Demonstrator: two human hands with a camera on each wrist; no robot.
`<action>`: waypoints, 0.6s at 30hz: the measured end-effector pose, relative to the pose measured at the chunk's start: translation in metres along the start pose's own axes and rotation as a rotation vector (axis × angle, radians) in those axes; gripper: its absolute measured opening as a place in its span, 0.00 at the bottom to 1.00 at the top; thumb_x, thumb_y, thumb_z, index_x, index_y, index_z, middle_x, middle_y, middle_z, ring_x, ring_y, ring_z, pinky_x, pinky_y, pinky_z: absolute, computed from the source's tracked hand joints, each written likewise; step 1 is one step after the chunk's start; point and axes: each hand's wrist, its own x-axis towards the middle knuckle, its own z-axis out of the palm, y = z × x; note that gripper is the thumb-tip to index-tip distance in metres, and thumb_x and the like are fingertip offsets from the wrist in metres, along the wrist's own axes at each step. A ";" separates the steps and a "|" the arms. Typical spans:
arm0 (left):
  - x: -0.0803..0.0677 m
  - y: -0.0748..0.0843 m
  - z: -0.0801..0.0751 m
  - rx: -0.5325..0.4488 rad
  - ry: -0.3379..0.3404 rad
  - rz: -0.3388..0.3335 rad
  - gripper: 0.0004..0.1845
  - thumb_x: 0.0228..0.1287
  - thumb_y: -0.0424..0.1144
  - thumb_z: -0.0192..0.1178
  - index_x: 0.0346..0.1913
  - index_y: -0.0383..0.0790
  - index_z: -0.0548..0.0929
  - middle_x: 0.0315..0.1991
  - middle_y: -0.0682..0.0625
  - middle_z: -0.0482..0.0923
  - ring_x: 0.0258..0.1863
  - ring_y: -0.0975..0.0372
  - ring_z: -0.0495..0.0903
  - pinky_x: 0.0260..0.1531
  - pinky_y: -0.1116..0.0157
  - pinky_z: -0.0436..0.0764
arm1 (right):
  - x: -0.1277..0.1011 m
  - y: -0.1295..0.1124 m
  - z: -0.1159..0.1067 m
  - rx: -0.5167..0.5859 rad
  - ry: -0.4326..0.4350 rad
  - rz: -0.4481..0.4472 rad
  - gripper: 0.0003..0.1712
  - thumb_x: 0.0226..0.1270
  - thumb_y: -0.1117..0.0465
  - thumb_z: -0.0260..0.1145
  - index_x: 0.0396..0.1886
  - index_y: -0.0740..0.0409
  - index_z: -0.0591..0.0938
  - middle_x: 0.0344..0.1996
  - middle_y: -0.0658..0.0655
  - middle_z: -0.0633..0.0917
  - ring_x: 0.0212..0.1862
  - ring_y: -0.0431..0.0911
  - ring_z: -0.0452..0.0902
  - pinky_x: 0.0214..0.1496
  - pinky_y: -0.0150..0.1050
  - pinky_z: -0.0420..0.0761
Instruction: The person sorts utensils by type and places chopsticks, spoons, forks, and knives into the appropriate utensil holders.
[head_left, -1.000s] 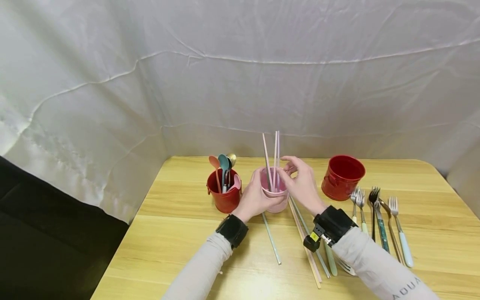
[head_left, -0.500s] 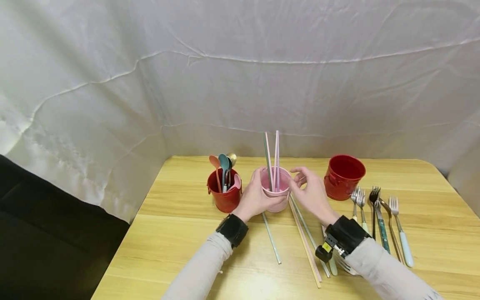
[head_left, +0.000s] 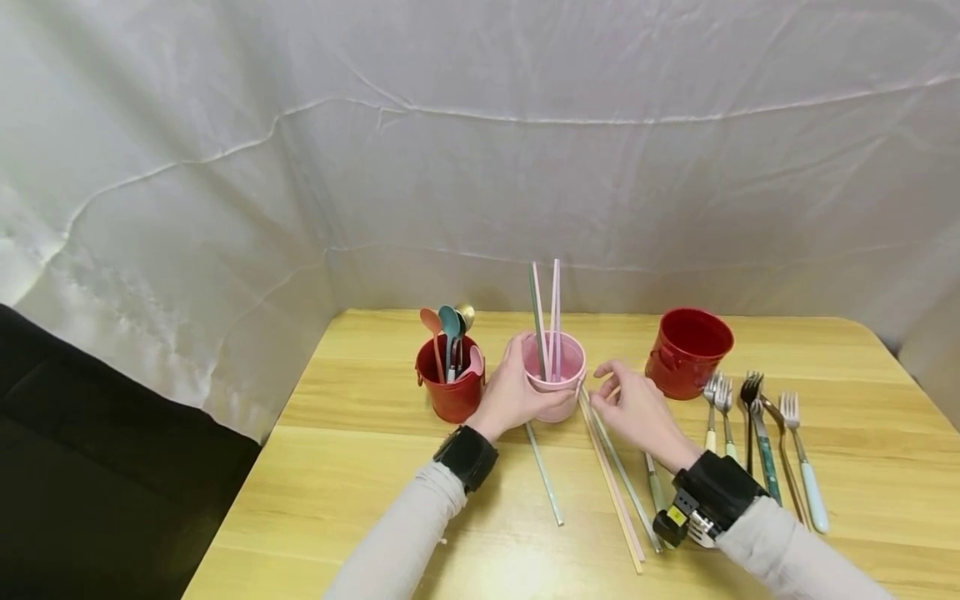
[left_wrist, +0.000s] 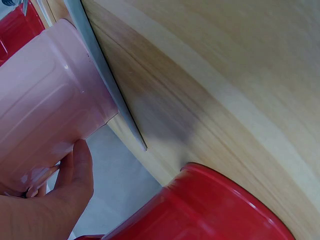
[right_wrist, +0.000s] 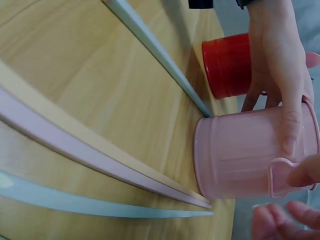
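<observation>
My left hand (head_left: 512, 396) grips the small pink bucket (head_left: 558, 412) from its left side, thumb across the front under the rim. Chopsticks stand upright in it: a dark green and a pink chopstick (head_left: 538, 312) lean together, beside a lilac pair (head_left: 556, 308). Just right of the rim hovers my right hand (head_left: 637, 410), fingers loosely bent and holding nothing. In the right wrist view its fingertips (right_wrist: 280, 222) are close to the bucket's handle lug (right_wrist: 281, 177); contact is unclear. Near the bucket's base lie a pale blue-green chopstick (head_left: 545, 479) and several more chopsticks (head_left: 617, 492).
A red bucket (head_left: 452, 402) holding several spoons (head_left: 448, 323) stands left of the pink one. Another red bucket (head_left: 686, 367) is at the back right. Several forks (head_left: 763, 450) lie in a row in front of it, and a green-handled utensil (head_left: 656, 487) lies near my right forearm.
My right hand has drawn away from the chopsticks in the pink bucket, moving right and toward me. The dark green chopstick has shifted against the pink one. My left hand stays put.
</observation>
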 end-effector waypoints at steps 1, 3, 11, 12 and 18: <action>0.000 0.000 0.000 -0.001 -0.001 0.001 0.56 0.47 0.54 0.79 0.75 0.47 0.57 0.70 0.47 0.70 0.65 0.56 0.76 0.65 0.54 0.78 | -0.002 0.000 0.000 -0.014 -0.036 0.005 0.18 0.65 0.61 0.65 0.52 0.63 0.78 0.32 0.58 0.85 0.28 0.43 0.77 0.30 0.35 0.76; -0.001 0.000 -0.001 0.003 0.000 0.002 0.56 0.47 0.54 0.79 0.75 0.47 0.57 0.70 0.47 0.70 0.65 0.56 0.76 0.65 0.54 0.78 | -0.005 0.001 0.001 -0.047 -0.097 0.008 0.20 0.64 0.60 0.66 0.53 0.64 0.77 0.32 0.57 0.85 0.28 0.43 0.76 0.30 0.35 0.75; 0.000 0.002 -0.002 -0.003 -0.005 0.004 0.57 0.46 0.54 0.80 0.76 0.46 0.56 0.70 0.47 0.69 0.67 0.56 0.74 0.66 0.54 0.76 | -0.016 0.003 0.005 -0.177 -0.213 0.041 0.30 0.60 0.56 0.72 0.58 0.66 0.74 0.31 0.57 0.82 0.29 0.45 0.73 0.28 0.37 0.71; 0.000 0.001 -0.002 -0.005 -0.008 0.003 0.57 0.46 0.54 0.80 0.75 0.46 0.56 0.70 0.47 0.69 0.67 0.56 0.74 0.67 0.54 0.76 | -0.017 0.004 0.005 -0.185 -0.227 0.050 0.32 0.60 0.56 0.73 0.59 0.66 0.73 0.31 0.57 0.81 0.29 0.45 0.73 0.28 0.37 0.70; 0.002 0.000 -0.002 -0.001 -0.023 0.009 0.58 0.46 0.54 0.80 0.76 0.46 0.56 0.70 0.47 0.68 0.66 0.56 0.74 0.67 0.54 0.76 | -0.025 0.002 0.009 -0.217 -0.301 0.125 0.36 0.57 0.54 0.75 0.59 0.68 0.71 0.32 0.58 0.79 0.33 0.48 0.72 0.31 0.40 0.73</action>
